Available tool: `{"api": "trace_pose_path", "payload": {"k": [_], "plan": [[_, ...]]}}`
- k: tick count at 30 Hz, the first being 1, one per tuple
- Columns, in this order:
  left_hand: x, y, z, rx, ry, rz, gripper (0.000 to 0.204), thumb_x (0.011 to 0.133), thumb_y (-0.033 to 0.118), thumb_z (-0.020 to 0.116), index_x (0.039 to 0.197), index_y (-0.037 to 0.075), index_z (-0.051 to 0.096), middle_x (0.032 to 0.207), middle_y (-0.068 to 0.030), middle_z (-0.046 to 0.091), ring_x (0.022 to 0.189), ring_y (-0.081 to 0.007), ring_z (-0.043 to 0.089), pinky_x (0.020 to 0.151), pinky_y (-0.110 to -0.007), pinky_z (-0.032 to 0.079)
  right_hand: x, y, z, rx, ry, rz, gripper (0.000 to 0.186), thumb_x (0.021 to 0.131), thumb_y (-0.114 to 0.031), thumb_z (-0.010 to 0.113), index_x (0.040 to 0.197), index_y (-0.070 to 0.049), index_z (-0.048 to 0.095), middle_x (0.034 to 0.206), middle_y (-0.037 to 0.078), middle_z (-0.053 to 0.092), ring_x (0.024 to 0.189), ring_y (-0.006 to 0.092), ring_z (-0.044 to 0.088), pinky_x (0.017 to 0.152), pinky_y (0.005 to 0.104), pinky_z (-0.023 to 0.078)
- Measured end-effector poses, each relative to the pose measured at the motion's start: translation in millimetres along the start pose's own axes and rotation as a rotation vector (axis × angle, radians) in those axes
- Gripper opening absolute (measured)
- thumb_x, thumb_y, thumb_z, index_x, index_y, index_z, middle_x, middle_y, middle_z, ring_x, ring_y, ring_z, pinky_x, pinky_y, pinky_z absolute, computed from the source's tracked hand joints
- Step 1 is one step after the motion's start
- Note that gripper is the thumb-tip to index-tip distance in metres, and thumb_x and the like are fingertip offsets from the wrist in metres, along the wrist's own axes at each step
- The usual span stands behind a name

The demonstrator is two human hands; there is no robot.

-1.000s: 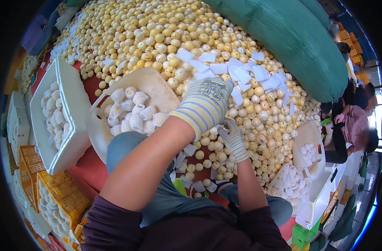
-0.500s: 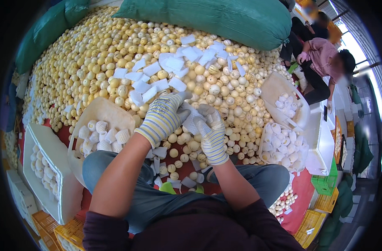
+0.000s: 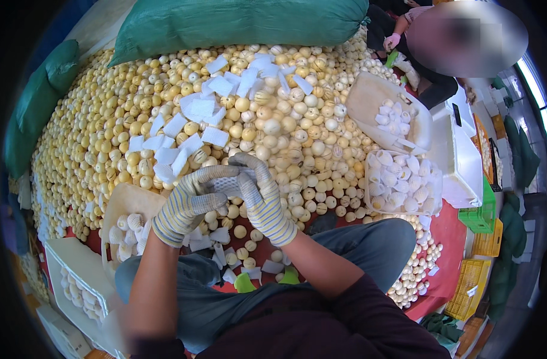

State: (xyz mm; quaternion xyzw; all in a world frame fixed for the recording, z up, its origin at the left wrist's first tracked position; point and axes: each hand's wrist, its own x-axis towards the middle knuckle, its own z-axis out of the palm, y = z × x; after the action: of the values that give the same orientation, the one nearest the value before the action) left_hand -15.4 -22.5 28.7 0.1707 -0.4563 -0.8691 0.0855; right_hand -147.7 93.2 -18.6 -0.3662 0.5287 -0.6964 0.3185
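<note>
Holding a white foam-net sleeve level between curled, gripping fingers, your striped knit-gloved left hand and matching right hand face each other; half a second ago it slanted. Your fingers partly hide it. Round yellow-cream fruits heap at twelve o'clock, loose white foam pieces at eleven, a translucent plastic tub at two.

Both gloved hands hold a white foam net near heaped yellow fruit.

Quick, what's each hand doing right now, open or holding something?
Left hand: closed on the left end of a white foam net.
Right hand: closed on its right end.
</note>
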Motion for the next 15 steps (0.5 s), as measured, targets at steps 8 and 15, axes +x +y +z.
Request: {"api": "trace_pose_path", "payload": {"k": [8, 15], "plan": [[15, -14, 4, 0.46, 0.419, -0.077, 0.022, 0.092, 0.005, 0.063, 0.112, 0.001, 0.068, 0.092, -0.0027, 0.068, 0.071, -0.0045, 0.057, 0.059, -0.018, 0.047, 47, 122, -90, -0.282, 0.156, 0.439, 0.026, 0.099, -0.022, 0.053, 0.108, 0.0, 0.064, 0.096, 0.013, 0.065, 0.089, 0.0179, 0.06, 0.082, 0.0321, 0.05], [14, -5, 13, 0.626, 0.342, -0.169, 0.024, 0.092, 0.002, 0.06, 0.115, -0.002, 0.065, 0.1, -0.0036, 0.067, 0.084, -0.0074, 0.059, 0.073, -0.022, 0.05, 79, 185, -257, -1.108, 0.389, 0.238, 0.046, 0.086, -0.012, 0.061, 0.13, -0.003, 0.053, 0.127, 0.021, 0.056, 0.114, 0.032, 0.057, 0.096, 0.0407, 0.048]]}}
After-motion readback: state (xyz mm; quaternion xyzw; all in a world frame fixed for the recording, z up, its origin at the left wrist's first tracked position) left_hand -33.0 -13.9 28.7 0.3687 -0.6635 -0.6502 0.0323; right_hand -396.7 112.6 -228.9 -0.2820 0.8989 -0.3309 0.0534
